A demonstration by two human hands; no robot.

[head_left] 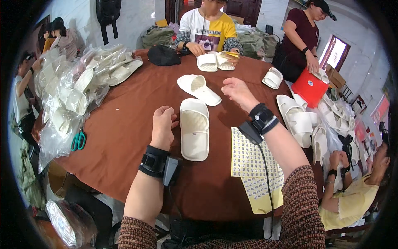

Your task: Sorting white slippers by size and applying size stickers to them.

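Observation:
On the brown cloth before me lies a white slipper (195,143), toe end away from me, with a small dark printed mark on its insole. Just left of it is my left hand (163,126), fingers loosely bent and apart, with nothing visible in them. A second white slipper (209,96) lies at a slant beyond the first. My right hand (240,93) hovers beside that one's heel, its fingers curled together; anything between the fingertips is too small to make out. Below my right forearm are a yellow sticker sheet (244,159) and another sheet (259,195) partly under it.
Bagged white slippers (74,101) pile up at the left, near green-handled scissors (78,141). Across the table, a person handles two slippers (207,62) beside a black cap (164,55). More slippers (298,124) and a red bucket (309,89) are at the right, with other people.

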